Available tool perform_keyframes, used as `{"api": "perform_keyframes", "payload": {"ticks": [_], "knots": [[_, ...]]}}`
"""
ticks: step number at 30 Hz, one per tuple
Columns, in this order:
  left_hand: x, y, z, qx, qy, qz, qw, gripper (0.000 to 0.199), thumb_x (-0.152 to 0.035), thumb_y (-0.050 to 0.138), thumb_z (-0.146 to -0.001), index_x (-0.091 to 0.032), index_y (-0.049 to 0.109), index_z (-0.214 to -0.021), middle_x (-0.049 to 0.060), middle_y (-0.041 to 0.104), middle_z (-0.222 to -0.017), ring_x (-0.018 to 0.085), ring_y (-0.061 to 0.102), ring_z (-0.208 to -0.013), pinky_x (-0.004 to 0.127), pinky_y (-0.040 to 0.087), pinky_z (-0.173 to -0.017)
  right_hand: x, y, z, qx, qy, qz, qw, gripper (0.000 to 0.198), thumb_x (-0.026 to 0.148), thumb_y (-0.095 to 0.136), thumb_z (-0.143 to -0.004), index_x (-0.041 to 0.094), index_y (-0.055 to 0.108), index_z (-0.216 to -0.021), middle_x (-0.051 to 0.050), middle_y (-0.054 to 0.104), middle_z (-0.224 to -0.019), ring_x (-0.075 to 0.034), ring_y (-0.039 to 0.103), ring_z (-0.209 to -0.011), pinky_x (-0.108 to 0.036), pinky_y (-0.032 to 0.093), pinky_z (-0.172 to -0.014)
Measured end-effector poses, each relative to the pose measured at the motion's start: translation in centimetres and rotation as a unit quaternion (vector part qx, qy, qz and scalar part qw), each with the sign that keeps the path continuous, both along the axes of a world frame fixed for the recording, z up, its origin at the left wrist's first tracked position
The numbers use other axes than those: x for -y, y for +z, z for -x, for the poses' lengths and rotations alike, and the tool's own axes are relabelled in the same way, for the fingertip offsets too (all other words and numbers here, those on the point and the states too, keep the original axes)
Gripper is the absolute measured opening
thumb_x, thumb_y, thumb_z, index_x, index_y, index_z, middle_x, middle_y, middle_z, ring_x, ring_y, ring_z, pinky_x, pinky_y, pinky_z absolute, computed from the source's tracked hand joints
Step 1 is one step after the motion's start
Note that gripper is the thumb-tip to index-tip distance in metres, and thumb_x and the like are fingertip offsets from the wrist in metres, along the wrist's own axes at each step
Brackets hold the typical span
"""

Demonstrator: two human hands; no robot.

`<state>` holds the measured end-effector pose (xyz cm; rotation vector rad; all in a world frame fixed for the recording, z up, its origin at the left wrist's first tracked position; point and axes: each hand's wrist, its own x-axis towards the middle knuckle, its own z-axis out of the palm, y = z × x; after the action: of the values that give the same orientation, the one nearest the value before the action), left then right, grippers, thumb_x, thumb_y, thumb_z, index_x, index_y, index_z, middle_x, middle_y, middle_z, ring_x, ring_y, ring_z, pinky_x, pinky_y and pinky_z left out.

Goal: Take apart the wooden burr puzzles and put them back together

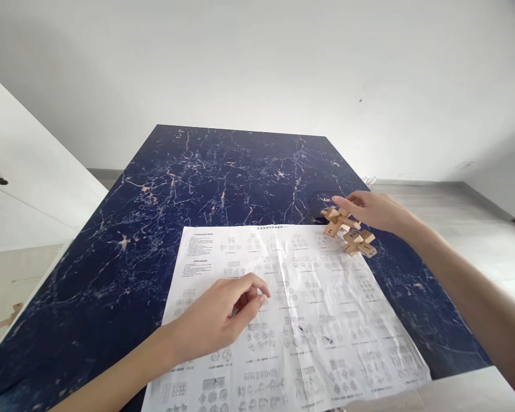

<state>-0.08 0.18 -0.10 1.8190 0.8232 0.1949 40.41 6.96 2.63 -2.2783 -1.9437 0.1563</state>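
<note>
My left hand (217, 315) lies over the left part of a creased, printed sheet (300, 349). Its fingers are loosely curled, a gap shows between thumb and index fingertip, and nothing is seen in it. Near the sheet's far right corner, my right hand (367, 207) bends down over a small cluster of notched wooden puzzle pieces. The fingers close on a light wooden puzzle piece (347, 221) in this cluster, though the fingertips are partly hidden. Just below, more wooden pieces (359, 244) marked with numbers lie partly on the sheet's edge.
The dark blue marble-patterned table (223, 177) extends beyond the sheet towards a white wall (257, 68). On the left is a white cabinet door (30, 166) with a dark handle. Low at the far left, another wooden piece (8, 317) lies below the table's edge.
</note>
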Motion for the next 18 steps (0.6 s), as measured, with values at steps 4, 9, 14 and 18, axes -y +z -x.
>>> {"api": "perform_keyframes", "payload": {"ticks": [4, 9, 14, 18], "knots": [[0.0, 0.0, 0.0, 0.006, -0.002, -0.005, 1.000, 0.032, -0.044, 0.045, -0.114, -0.022, 0.067, -0.118, -0.004, 0.054, -0.074, 0.013, 0.044, -0.061, 0.028, 0.035, -0.057, 1.5, 0.8, 0.8, -0.051, -0.013, -0.003, 0.999, 0.085, 0.088, 0.045, -0.097, 0.017, 0.069, -0.138, -0.021, 0.081, -0.126, -0.040, 0.078, -0.108, -0.047, 0.064, -0.079], [-0.1, -0.1, 0.0, 0.007, -0.006, -0.007, 1.000, 0.031, -0.043, 0.045, -0.114, -0.021, 0.067, -0.116, -0.004, 0.054, -0.073, 0.014, 0.044, -0.062, 0.028, 0.034, -0.056, 3.5, 0.7, 0.9, -0.020, 0.057, -0.002, 0.998, 0.090, 0.084, 0.058, -0.094, 0.020, 0.055, -0.158, -0.023, 0.065, -0.153, -0.046, 0.073, -0.124, -0.055, 0.067, -0.087], [-0.1, -0.2, 0.1, 0.009, -0.001, -0.008, 1.000, 0.032, -0.045, 0.046, -0.114, -0.022, 0.067, -0.117, -0.004, 0.052, -0.073, 0.013, 0.043, -0.061, 0.028, 0.033, -0.055, 6.4, -0.1, 1.6, -0.012, 0.028, -0.009, 0.999, 0.096, 0.077, 0.066, -0.094, 0.025, 0.035, -0.170, -0.023, 0.046, -0.170, -0.052, 0.063, -0.137, -0.060, 0.066, -0.092], [-0.3, -0.1, 0.2, 0.016, 0.001, 0.013, 1.000, 0.033, -0.047, 0.047, -0.113, -0.022, 0.068, -0.115, -0.004, 0.050, -0.071, 0.013, 0.040, -0.059, 0.027, 0.031, -0.053, 9.5, -0.9, 4.7, -0.029, 0.005, -0.200, 0.979, 0.071, 0.051, 0.065, -0.104, 0.029, 0.037, -0.166, -0.024, 0.045, -0.166, -0.051, 0.061, -0.140, -0.068, 0.061, -0.102]]}}
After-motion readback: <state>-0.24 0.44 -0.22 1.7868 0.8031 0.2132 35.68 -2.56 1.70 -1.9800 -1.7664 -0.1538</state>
